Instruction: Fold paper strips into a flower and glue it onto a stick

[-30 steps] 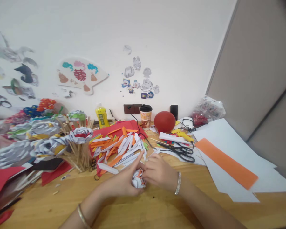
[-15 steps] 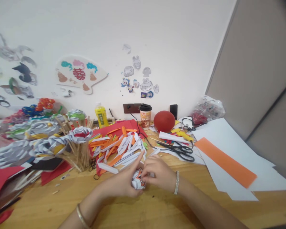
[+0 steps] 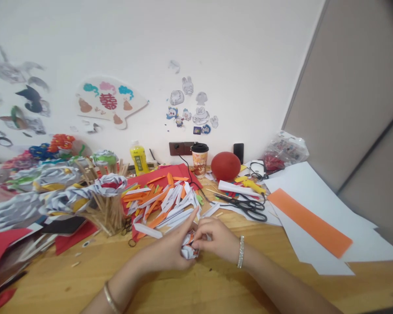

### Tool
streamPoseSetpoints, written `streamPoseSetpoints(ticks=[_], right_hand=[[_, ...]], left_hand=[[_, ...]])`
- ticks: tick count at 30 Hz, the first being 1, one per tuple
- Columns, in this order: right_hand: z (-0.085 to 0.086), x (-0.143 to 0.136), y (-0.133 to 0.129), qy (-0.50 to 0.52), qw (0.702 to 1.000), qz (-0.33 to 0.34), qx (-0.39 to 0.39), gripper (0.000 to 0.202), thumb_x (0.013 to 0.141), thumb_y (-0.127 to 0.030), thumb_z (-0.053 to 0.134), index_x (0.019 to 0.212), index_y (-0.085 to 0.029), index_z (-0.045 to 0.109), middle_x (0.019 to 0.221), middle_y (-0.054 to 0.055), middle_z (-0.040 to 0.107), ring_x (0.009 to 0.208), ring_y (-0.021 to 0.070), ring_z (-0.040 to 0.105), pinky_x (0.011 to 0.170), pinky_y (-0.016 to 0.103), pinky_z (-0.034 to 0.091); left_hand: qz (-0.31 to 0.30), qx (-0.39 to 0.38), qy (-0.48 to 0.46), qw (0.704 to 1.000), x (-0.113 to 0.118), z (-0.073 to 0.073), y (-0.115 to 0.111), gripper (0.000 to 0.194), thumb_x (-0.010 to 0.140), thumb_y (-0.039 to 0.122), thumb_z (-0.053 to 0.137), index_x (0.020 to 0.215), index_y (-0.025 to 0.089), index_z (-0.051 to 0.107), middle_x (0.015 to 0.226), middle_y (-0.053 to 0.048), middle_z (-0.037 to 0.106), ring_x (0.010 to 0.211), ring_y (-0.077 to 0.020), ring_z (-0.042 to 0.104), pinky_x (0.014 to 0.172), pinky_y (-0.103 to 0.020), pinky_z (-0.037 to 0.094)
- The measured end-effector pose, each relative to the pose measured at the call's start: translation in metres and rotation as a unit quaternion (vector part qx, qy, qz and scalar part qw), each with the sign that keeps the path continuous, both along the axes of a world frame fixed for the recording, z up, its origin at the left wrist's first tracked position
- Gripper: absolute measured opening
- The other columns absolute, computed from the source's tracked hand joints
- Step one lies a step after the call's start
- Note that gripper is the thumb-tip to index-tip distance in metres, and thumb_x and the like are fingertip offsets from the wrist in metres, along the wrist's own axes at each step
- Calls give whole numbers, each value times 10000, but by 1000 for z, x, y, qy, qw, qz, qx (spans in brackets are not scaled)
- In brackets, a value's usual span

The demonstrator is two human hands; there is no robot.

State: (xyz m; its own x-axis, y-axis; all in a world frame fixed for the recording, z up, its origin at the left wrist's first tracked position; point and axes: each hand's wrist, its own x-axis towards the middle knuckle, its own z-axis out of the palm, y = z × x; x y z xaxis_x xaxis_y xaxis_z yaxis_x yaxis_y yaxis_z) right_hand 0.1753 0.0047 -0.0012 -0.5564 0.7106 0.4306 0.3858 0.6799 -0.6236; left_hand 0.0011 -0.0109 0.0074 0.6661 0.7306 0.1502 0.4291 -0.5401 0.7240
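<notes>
My left hand [image 3: 170,250] is wrapped round a small white and orange folded-paper piece [image 3: 189,250], holding it just above the table, with the index finger pointing up. The fingertips of my right hand [image 3: 215,237] pinch at the right side of the same piece; its top and sides are partly covered by my fingers. Beyond my hands lies a heap of folded paper strips [image 3: 163,198], orange and white, with some green. Part of the heap rests on red paper [image 3: 179,171].
Black scissors [image 3: 245,205] and a yellow glue gun [image 3: 253,185] lie right of centre. Behind them stand a paper cup [image 3: 199,161] and a red balloon [image 3: 225,165]. White sheets with an orange strip [image 3: 309,222] are at right. Paper flowers [image 3: 65,198] and wooden sticks [image 3: 108,213] crowd the left.
My right fingertips have moved slightly left and tighter against the paper piece. My left thumb has shifted a little. The things on the table stay put.
</notes>
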Motion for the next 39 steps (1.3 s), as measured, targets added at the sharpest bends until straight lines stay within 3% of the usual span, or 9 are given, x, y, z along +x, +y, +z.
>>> streamPoseSetpoints(ticks=[6,9,14,18,24,31,33,36,39], right_hand=[[2,2,-1,-42,991,22,123,169,749,-336,610,660,-194,631,628,-22,561,689,127,517,711,284,335],[9,6,-3,10,984,17,175,235,816,-358,510,691,-187,610,662,0,569,688,135,501,709,300,337],[19,15,-4,159,974,-80,141,219,848,-305,451,739,-179,592,657,10,557,657,137,498,654,280,372],[18,13,-3,142,979,-53,139,184,825,-285,485,724,-185,603,643,5,553,659,142,493,686,295,368],[9,1,-3,195,979,-60,-14,227,737,-390,577,818,-179,598,678,-6,509,639,130,469,605,248,388],[0,-4,1,248,951,-37,-181,204,690,-326,630,792,-175,537,642,-39,484,598,106,451,577,227,379],[1,-4,0,251,957,-43,-140,178,704,-321,620,770,-178,539,659,-29,500,617,115,464,587,237,384],[7,-2,-5,196,976,-86,42,114,742,-288,594,707,-184,564,708,-1,537,717,147,489,686,286,378],[13,0,-10,127,969,-115,181,117,800,-252,525,721,-191,585,723,12,562,753,158,493,733,317,346]], left_hand=[[16,17,-5,1000,3,0,0,984,642,111,559,1354,210,-114,1130,-63,506,1003,-165,496,894,-279,378],[35,46,-15,998,4,3,-1,921,668,145,554,1365,204,-45,1087,-49,528,973,-165,510,881,-275,394],[101,104,-27,989,4,5,-2,747,676,151,538,1336,228,197,1084,-38,538,969,-183,520,901,-301,391],[139,133,-27,981,3,5,-2,611,697,187,529,1272,202,322,1136,-72,516,1050,-226,485,948,-357,354],[143,169,-71,973,6,1,1,596,718,239,561,1244,187,287,1029,-72,543,975,-202,526,883,-332,409],[122,202,-66,969,7,-7,3,617,737,207,559,1257,245,228,1033,-56,525,949,-187,534,846,-334,433],[118,208,-72,968,7,-7,3,621,739,202,559,1257,247,220,1034,-59,519,952,-189,531,847,-342,433],[116,217,-82,966,7,-7,4,625,738,183,553,1258,248,212,1018,-61,515,937,-189,532,833,-349,442],[116,224,-86,964,7,-8,5,624,740,177,549,1259,245,209,997,-62,516,916,-188,534,806,-348,456]])
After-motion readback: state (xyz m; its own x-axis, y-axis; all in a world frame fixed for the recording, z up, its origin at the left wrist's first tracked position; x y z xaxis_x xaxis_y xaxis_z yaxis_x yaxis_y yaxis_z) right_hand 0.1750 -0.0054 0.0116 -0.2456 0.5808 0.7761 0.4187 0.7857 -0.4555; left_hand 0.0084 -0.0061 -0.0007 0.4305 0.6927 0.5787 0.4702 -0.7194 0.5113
